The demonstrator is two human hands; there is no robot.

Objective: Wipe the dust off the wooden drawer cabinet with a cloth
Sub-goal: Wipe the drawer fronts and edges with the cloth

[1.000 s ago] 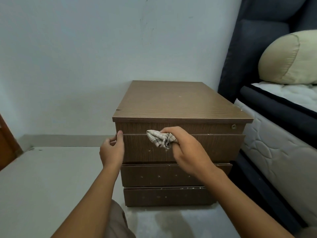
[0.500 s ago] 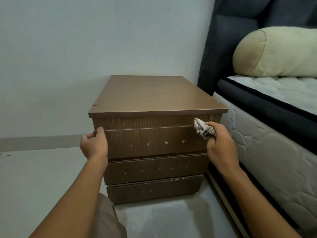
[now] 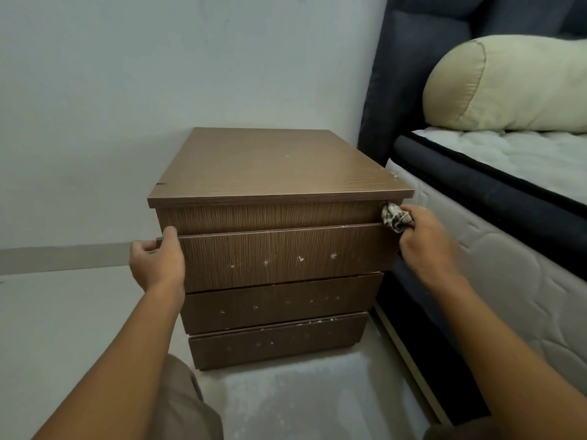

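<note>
Where the wooden drawer cabinet (image 3: 270,173) stands on the floor (image 3: 63,312) against the wall (image 3: 158,74), its right side sits just beside the mattress (image 3: 476,265), leaving only a narrow gap there, while bare floor lies open to its left. The right hand (image 3: 427,246) grips the bunched checked cloth (image 3: 394,215) and presses it to the right end of the front strip under the top's overhanging edge. The left hand (image 3: 157,265) curls round the left edge of the top drawer (image 3: 286,258).
</note>
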